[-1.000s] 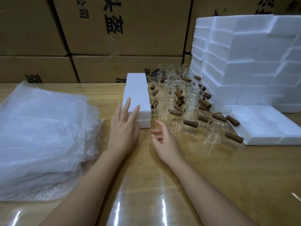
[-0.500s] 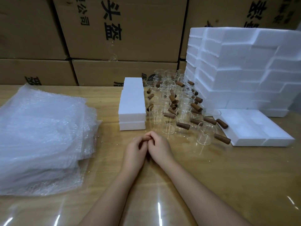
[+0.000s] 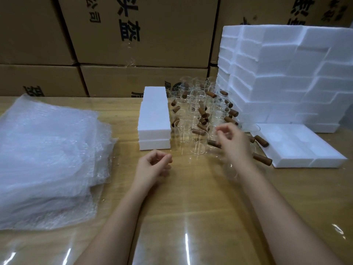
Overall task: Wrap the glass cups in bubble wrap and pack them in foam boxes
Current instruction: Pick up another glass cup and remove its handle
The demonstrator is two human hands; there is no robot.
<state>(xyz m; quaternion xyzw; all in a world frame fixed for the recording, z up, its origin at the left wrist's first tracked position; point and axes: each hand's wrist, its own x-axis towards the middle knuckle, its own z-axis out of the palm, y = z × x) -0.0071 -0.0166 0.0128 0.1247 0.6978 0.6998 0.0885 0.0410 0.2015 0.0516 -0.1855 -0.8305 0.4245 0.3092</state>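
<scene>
2 bare hands hover over the wooden surface [image 3: 191, 207]: the left hand [image 3: 152, 166] loosely curled and empty, the right hand [image 3: 234, 141] half-open, empty, among the glass cups [image 3: 196, 119] clustered between a long foam box [image 3: 154, 116] and stacked foam boxes [image 3: 286, 77]. Bubble wrap [image 3: 47, 153] lies piled far left.

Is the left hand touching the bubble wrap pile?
Apart. The head view shows the left hand curled over bare wooden table, with a wide strip of tabletop between it and the bubble wrap pile.
</scene>
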